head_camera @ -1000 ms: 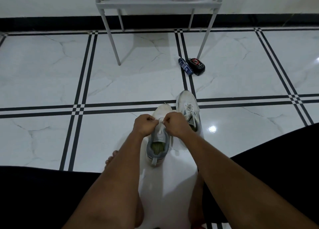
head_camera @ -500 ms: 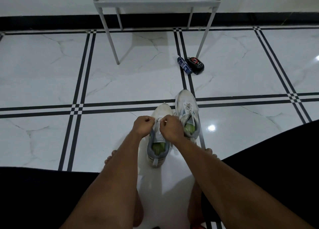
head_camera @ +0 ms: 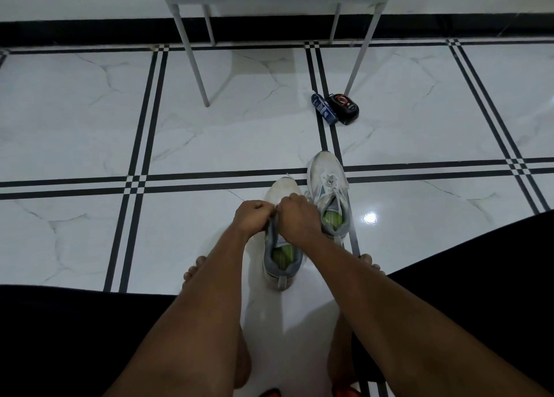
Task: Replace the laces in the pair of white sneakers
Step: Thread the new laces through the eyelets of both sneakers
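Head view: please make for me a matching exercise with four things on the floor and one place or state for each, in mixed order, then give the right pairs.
Things:
1. near sneaker
2. far sneaker
3. black device
4. blue packet

Places or states:
A. lies across the black tile line, left of its dark neighbour
B. laced, standing untouched on the right
C. both hands, left hand and right hand, work over it
D. beside the foot of a white stand leg

Pairs: 1-C, 2-B, 3-D, 4-A
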A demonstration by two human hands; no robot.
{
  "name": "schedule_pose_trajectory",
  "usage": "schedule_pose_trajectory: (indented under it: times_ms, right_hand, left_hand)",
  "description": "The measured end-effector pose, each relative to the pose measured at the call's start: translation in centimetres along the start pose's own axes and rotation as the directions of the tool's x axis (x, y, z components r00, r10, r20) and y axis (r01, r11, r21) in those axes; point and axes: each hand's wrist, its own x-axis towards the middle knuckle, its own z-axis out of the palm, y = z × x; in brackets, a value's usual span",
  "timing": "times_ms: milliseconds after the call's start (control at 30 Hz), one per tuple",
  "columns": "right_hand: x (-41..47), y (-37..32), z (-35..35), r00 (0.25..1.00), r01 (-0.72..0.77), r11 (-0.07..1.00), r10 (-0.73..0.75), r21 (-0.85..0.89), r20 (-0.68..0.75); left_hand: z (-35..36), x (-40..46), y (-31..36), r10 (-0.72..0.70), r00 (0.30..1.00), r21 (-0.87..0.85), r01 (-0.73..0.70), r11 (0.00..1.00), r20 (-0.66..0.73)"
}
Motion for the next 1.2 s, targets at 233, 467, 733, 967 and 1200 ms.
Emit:
schedule_pose_trajectory:
  times_ms: [233, 467, 733, 967, 1200]
  right_hand:
    - [0.0, 0.2, 0.5, 0.998, -0.039, 0.991, 0.045, 0.128, -0.046]
    - [-1.8, 0.2, 1.9, 0.989, -0.086, 0.965, 0.113, 0.249, -0.095]
    - [-5.2, -1.2, 3.3, 0.958, -0.193, 0.974, 0.213, 0.12, -0.193]
    - [-4.3, -1.0, 2.7, 0.961, -0.186, 0.977, 0.203, 0.105, -0.186]
    - [-4.0, -0.7, 3.1, 0.966, -0.153, 0.982, 0.172, 0.107, -0.192]
  left_hand:
    - [0.3, 0.1, 0.4, -0.069, 0.998, -0.113, 0.068, 0.991, 0.001]
    - [0.5, 0.1, 0.9, 0.018, 0.997, 0.034, -0.015, 0.999, -0.079]
    - [-4.2, 0.1, 12.6, 0.081, 0.928, -0.569, -0.291, 0.769, -0.364]
    - [-2.8, 2.3, 7.7, 0.305, 0.923, 0.375, -0.204, 0.904, -0.235]
    - [0.5, 1.4, 0.6, 0.299, 0.951, 0.66, -0.179, 0.73, -0.074]
